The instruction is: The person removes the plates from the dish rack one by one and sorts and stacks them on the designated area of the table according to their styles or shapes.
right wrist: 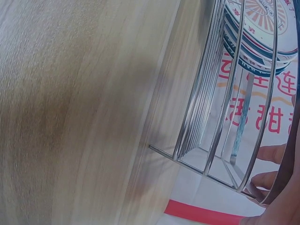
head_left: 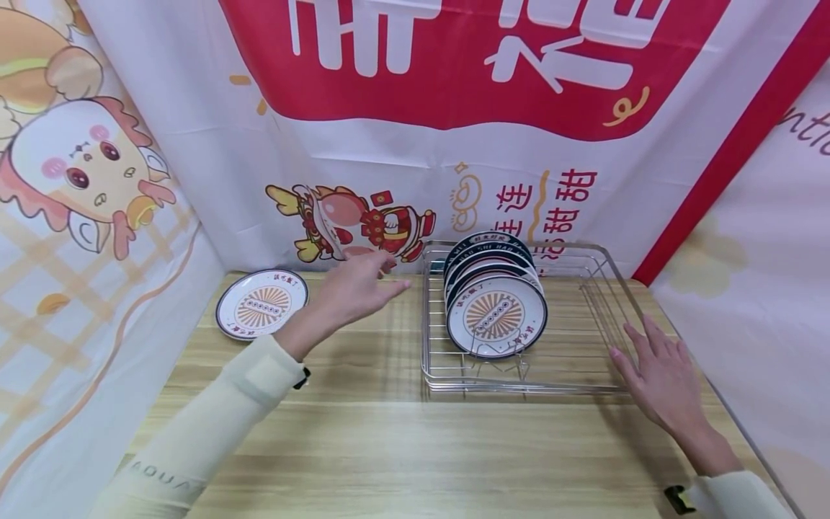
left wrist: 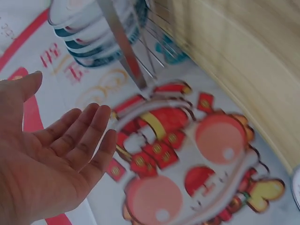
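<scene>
Your left hand [head_left: 357, 288] hovers with fingers loosely extended, holding nothing, between 1 round white dark-rimmed plate [head_left: 262, 304] lying on the pale wood-grain table [head_left: 337, 447] and the silver metal wire rack [head_left: 570, 390]. Your right hand [head_left: 668, 375] grips the rack's right rim, fingers hooked over it. Round patterned plates [head_left: 497, 317] stand tilted, 1 behind another, in its left half.

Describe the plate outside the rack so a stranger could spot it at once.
On the light wooden table, look left of the wire rack, past the person's left hand. Near the table's back left corner is a white plate with a dark rim and orange sunburst. Unlike the matching plate propped frontmost in the rack, it lies flat and alone.
</scene>
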Demonstrator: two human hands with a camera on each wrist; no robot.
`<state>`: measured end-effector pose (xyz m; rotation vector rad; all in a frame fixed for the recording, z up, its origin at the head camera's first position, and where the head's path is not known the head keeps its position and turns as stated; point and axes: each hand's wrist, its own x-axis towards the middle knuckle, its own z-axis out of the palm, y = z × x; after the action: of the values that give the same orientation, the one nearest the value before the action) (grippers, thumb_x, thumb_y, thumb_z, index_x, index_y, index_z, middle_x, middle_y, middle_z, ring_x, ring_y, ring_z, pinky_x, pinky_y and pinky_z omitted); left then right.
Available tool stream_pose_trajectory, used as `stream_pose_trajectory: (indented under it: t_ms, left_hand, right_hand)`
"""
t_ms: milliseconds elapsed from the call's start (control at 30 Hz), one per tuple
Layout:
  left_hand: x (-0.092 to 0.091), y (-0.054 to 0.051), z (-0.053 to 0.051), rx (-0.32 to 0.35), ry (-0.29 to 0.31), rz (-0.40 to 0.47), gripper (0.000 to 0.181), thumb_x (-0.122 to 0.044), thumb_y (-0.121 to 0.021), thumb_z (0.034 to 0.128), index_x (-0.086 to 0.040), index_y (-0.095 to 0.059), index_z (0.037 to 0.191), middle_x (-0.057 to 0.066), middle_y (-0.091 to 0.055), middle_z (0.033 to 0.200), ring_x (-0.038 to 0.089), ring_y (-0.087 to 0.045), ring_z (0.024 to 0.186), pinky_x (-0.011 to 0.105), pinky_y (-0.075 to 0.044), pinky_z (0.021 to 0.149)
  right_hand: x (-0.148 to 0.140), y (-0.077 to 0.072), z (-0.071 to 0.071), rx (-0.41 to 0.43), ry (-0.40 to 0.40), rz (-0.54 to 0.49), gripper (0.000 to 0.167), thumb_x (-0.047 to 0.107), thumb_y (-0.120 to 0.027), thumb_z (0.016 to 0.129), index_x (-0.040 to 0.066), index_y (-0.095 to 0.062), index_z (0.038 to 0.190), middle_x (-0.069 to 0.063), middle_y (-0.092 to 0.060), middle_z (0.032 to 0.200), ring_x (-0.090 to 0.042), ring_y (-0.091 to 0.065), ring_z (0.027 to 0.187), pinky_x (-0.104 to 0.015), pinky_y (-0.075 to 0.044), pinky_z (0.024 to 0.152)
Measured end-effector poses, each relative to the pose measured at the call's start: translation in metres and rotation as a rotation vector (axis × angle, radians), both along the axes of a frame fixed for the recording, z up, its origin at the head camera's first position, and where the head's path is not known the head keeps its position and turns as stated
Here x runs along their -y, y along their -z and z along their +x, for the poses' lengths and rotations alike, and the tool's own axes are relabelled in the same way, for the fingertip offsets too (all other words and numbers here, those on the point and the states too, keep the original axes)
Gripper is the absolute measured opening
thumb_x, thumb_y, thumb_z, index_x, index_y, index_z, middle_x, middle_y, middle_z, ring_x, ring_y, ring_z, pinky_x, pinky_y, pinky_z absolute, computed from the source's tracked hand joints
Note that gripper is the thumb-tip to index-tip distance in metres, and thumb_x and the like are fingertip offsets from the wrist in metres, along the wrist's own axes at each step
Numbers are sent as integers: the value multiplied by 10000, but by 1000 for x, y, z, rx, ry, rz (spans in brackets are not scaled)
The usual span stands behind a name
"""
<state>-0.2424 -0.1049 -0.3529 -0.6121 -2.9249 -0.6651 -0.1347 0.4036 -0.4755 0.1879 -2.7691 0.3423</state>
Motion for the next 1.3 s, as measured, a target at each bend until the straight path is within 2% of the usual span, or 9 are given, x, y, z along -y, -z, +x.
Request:
stream_pose_trajectory:
  t_ms: [133,233,467,733,933,1033,1133,1233,1300]
  left_hand:
    - [-22,0,0,21,73,17,542,-526,-722,981,-110,-685,1325,88,-754,1226,265,-732,1073,467,-598,892]
    - [-37,1,0,29,113,30,479,-482,-754,974,-114,-701,1278,72,-767,1173,227,-734,1028,429,-601,868]
    - [-62,5,-4,33,227,19,412,-353,-777,984,-68,-705,1273,52,-773,1108,175,-726,1002,369,-591,877]
    - [-87,3,-11,31,281,-46,408,-318,-767,996,-65,-699,1309,48,-772,1160,197,-716,1059,378,-569,911]
    - [-101,7,-17,61,333,-50,360,-281,-722,1031,-67,-694,1319,58,-776,1171,187,-719,1074,377,-560,953]
    - [-107,9,-22,69,349,-61,329,-266,-710,1040,-76,-712,1308,45,-776,1127,152,-704,997,344,-557,902]
    - [-112,10,-26,84,358,-64,248,-241,-707,1042,-88,-747,1232,6,-750,968,120,-643,834,294,-520,770]
    - [-117,10,-31,103,363,-77,149,-232,-700,1045,-101,-758,1086,-27,-635,759,112,-545,677,268,-434,646]
    - [-120,11,-33,122,366,-87,139,-231,-701,1045,-107,-734,992,-40,-555,689,112,-508,631,259,-405,616]
  right_hand:
    - [0,0,0,-4,-2,-6,621,418,-497,1104,-64,-483,1497,-355,-301,1643,-575,-325,1473,-764,-175,1175]
    - [0,0,0,-9,-7,-12,618,412,-501,1103,-63,-484,1499,-358,-301,1642,-585,-328,1464,-761,-165,1180]
    - [0,2,1,-9,-12,-9,622,411,-502,1100,-68,-485,1496,-362,-297,1641,-589,-336,1454,-760,-162,1181]
    - [-2,1,0,-14,-11,-12,626,407,-502,1100,-76,-480,1498,-363,-299,1640,-578,-314,1478,-763,-159,1185]
    - [-1,1,0,-18,-13,-26,619,399,-505,1100,-78,-481,1493,-357,-292,1646,-580,-312,1479,-753,-126,1206]
    - [-1,2,0,-18,-13,-32,621,399,-502,1101,-79,-476,1496,-357,-287,1649,-577,-300,1488,-735,-92,1226]
    - [-1,2,0,-13,-10,-32,625,403,-498,1102,-79,-472,1499,-359,-282,1649,-570,-283,1502,-731,-83,1228]
    - [-1,2,0,-8,-6,-27,624,406,-498,1103,-80,-477,1493,-363,-290,1643,-571,-295,1494,-741,-104,1217]
    - [-1,2,0,-8,-3,-23,622,410,-501,1103,-81,-486,1484,-365,-302,1636,-576,-315,1478,-749,-127,1205]
